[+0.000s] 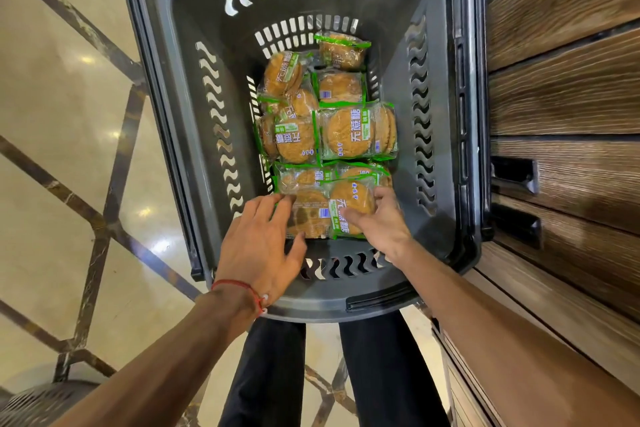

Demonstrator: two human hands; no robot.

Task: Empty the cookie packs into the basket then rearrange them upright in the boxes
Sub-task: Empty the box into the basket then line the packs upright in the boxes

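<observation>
A dark grey plastic basket (173, 55) stands on the floor below me. Several clear, green-edged packs of round brown cookies (343, 130) lie piled in its bottom. My left hand (259, 246) reaches in at the near end, fingers spread and fairly straight, its fingertips touching the left side of the nearest packs (311, 215). My right hand (381, 222) lies on the right side of the same packs, with its thumb and fingers curled round a pack with white print (349, 201). No box is in view.
A wooden cabinet (561, 87) with dark handles runs along the right, close to the basket. A glossy beige floor (62, 121) with dark inlaid lines spreads to the left. My dark trouser legs (273, 374) stand just behind the basket.
</observation>
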